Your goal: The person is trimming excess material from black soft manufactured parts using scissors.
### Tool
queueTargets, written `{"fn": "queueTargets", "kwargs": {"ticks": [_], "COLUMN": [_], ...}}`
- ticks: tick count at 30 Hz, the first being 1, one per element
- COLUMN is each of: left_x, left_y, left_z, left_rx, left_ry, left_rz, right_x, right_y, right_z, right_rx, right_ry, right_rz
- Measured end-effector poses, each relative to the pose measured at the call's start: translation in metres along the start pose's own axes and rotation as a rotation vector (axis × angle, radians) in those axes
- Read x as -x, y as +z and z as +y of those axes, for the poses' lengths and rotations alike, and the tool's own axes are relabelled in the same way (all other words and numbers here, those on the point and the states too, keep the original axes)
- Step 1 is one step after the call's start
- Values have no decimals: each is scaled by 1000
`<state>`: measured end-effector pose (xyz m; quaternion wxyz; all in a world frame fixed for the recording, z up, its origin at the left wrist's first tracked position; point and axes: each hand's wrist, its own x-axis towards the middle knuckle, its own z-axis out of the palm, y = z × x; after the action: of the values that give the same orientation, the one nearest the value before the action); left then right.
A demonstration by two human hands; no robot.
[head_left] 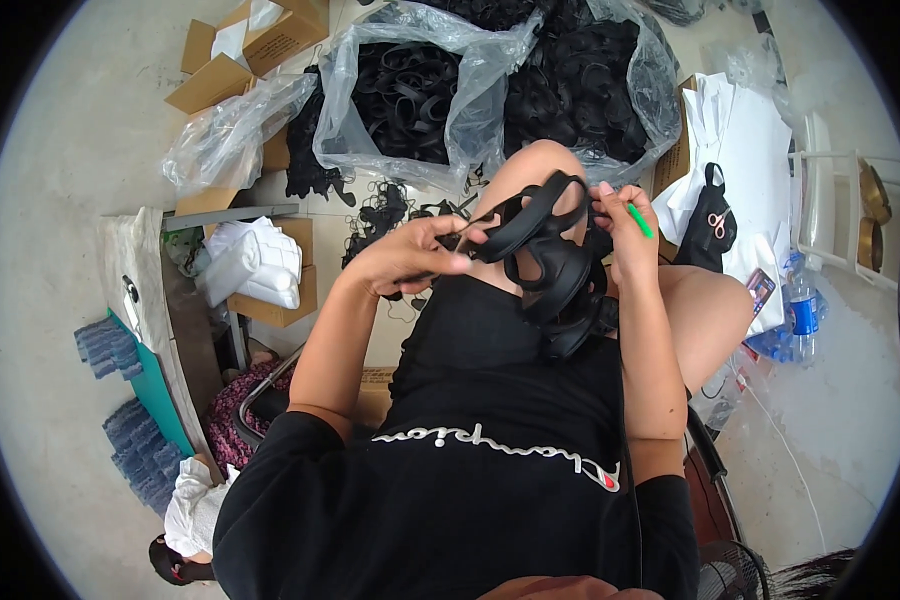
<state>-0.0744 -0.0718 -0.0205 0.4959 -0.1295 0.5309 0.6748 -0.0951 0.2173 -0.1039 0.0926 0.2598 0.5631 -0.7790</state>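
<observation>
Over my lap lies a bunch of black, smooth, curved pieces with looped bands (555,270); their exact kind I cannot make out. My left hand (410,255) pinches a thin edge of the bunch at its left side, thumb and fingers closed. At the right side, my right hand (625,215) has its fingertips against the bunch and grips a slim bright-green tool (639,220), which sticks out below the fingers. The tool's working end is hidden by the hand.
Clear plastic bags (332,120) full of black looped pieces stand ahead, with black scraps (375,222) on the floor before them. Pink-handled scissors (718,224), a phone (761,289) and a water bottle (803,312) are at right. Cardboard boxes (285,38) stand far left. Another person (202,505) is at lower left.
</observation>
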Motion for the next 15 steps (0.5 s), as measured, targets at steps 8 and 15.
{"fn": "queueTargets", "kwargs": {"ticks": [8, 15], "left_x": [6, 16], "left_y": [11, 10], "left_z": [-5, -1], "left_rx": [-314, -262], "left_ry": [93, 174], "left_rz": [275, 257], "right_x": [80, 52], "right_y": [70, 79], "right_z": [-59, -59], "right_rx": [946, 887], "right_ry": [-1227, -1262], "right_rz": [-700, -678]}}
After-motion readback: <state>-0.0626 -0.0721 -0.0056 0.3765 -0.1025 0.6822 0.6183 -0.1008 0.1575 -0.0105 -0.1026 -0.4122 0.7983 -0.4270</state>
